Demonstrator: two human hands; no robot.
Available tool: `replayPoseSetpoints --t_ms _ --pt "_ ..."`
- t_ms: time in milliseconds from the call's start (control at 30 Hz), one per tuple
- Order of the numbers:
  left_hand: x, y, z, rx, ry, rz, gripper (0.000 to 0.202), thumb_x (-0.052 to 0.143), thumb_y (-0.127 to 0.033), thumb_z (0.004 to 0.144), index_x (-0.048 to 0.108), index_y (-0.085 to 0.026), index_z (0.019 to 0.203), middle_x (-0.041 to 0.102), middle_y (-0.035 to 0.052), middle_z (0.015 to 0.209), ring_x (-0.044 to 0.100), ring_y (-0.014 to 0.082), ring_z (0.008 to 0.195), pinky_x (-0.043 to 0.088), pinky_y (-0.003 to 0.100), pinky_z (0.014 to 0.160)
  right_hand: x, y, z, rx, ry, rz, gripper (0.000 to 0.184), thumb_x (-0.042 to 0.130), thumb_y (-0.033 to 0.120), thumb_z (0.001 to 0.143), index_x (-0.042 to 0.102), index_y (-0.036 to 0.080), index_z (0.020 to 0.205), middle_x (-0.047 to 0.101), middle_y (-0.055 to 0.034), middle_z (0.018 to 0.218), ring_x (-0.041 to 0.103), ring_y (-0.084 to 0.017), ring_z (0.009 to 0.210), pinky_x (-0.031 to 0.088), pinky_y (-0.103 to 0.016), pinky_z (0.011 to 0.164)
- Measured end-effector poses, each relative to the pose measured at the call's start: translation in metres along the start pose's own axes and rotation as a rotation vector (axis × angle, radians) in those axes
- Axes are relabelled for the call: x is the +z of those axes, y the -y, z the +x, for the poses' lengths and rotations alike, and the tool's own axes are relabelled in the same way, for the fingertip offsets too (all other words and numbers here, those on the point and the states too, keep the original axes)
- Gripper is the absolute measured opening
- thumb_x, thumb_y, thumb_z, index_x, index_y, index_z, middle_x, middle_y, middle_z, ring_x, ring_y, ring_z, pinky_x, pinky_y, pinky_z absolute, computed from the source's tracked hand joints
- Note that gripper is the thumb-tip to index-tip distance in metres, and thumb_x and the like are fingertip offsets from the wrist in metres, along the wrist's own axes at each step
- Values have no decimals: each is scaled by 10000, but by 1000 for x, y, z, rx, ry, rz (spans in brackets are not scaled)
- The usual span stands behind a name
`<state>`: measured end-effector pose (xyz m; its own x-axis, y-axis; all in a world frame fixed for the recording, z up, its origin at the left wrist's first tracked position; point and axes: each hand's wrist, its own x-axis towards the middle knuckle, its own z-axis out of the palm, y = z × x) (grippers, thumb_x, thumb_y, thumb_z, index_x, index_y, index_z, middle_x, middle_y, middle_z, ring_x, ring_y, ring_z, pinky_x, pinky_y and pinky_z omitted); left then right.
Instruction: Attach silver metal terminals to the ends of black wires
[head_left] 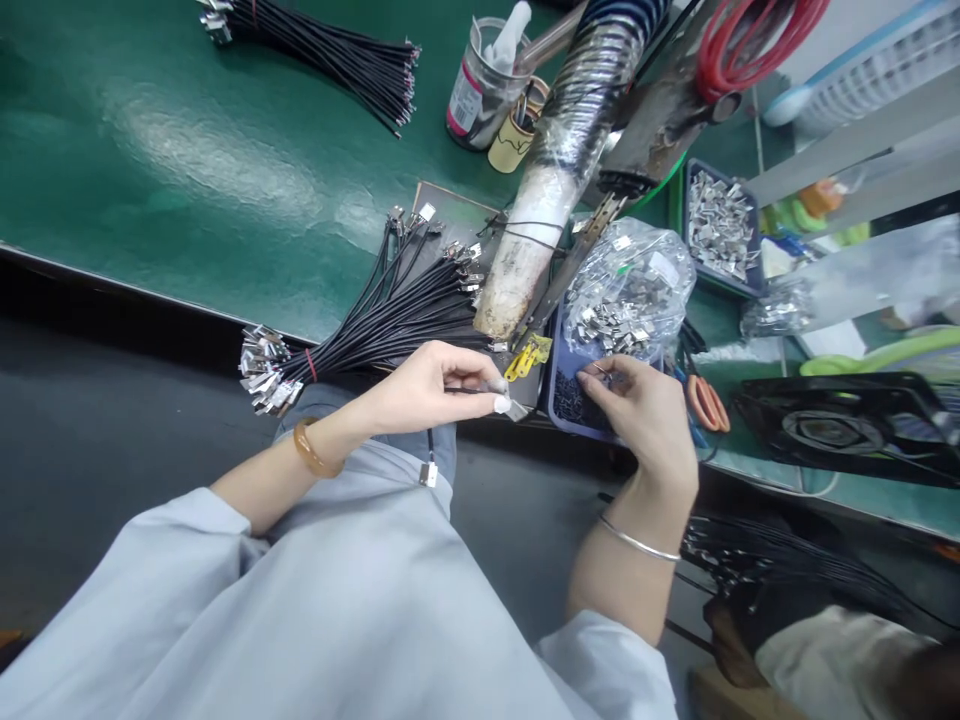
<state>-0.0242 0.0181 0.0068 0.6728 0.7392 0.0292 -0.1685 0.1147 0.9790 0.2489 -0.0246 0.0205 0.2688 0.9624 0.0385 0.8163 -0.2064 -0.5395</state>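
Observation:
My left hand [431, 388] is closed in a pinch on a thin black cable; the cable's far end with a metal clip [428, 473] hangs down over my lap. The fingertips sit at the table's front edge beside a small metal piece [516, 408]. A bundle of black cables with metal clips [360, 335] lies on the green table just above that hand. My right hand [643, 412] is curled over a small blue tray [564, 398], fingers pinching a tiny metal part I can barely make out. A clear bag of metal clips [630, 295] lies above the tray.
A foil-wrapped tube [555, 170] slants down to the table between the bundle and the bag. A second cable bundle [330, 55] lies far back. A jar [480, 85], a tape roll, another blue tray of clips [718, 225], orange scissors [703, 402] and a black fan [840, 425] stand around.

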Motion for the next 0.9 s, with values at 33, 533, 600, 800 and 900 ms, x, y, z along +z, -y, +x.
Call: replayPoseSetpoints --t_ms 33,533,600,800,900 --pt "2 2 0 3 -43 3 148 698 -269 737 695 -121 731 563 -12 630 475 78 592 412 199 579 1 7 -3 -10 -90 32 249 735 432 722 628 219 649 484 71 459 405 -106 418 291 -271 464" --pt "16 15 -5 172 -322 338 127 590 -182 802 563 -157 680 537 -43 630 446 62 561 353 167 515 78 84 -63 -60 -254 548 236 623 372 923 679 204 767 724 -1 700 624 -128 577 479 -258 565" --pt "17 16 -5 180 -326 362 127 593 -162 805 563 -160 682 550 -42 631 453 63 552 349 165 501 80 85 -62 -81 -253 546 249 597 361 940 657 206 755 710 8 682 610 -123 572 472 -253 568" --pt "17 18 -5 242 -347 452 123 600 -104 786 581 -154 675 562 -43 627 464 59 544 339 158 489 76 85 -62 -101 -240 520 267 572 348 958 633 204 741 677 22 665 533 -103 536 416 -243 540" --pt "17 18 -5 273 -349 473 130 601 -85 787 583 -151 676 550 -46 625 455 53 541 318 153 478 76 85 -63 -117 -244 500 266 571 332 960 625 202 734 659 27 654 505 -98 528 399 -242 538"
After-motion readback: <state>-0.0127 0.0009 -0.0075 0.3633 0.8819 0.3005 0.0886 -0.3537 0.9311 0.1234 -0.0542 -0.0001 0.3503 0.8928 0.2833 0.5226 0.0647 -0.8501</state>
